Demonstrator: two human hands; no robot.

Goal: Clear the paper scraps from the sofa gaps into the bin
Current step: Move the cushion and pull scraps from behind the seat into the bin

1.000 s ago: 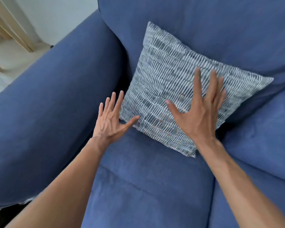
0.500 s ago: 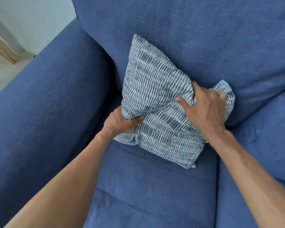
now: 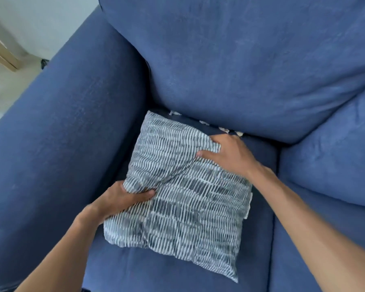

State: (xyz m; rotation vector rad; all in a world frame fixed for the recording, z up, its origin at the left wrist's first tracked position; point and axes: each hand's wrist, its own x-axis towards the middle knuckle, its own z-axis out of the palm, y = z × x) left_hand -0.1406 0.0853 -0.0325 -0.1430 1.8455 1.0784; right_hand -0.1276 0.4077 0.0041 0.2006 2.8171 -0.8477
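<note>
A grey and white striped cushion [image 3: 181, 199] lies tilted on the blue sofa seat [image 3: 177, 275]. My left hand [image 3: 122, 201] grips its left edge. My right hand [image 3: 230, 154] grips its upper right corner. Behind the cushion, small white paper scraps [image 3: 204, 123] show along the gap between the seat and the back cushion [image 3: 251, 70]. More scraps [image 3: 237, 132] peek out just above my right hand. No bin is in view.
The sofa's thick left armrest [image 3: 67, 133] rises beside the cushion. A second seat cushion [image 3: 329, 165] lies to the right. Pale floor and a wooden frame [image 3: 2, 55] show at the upper left.
Both hands went from flat and open to gripping the cushion, then pulled it down and forward off the backrest onto the seat, uncovering paper scraps in the rear gap.
</note>
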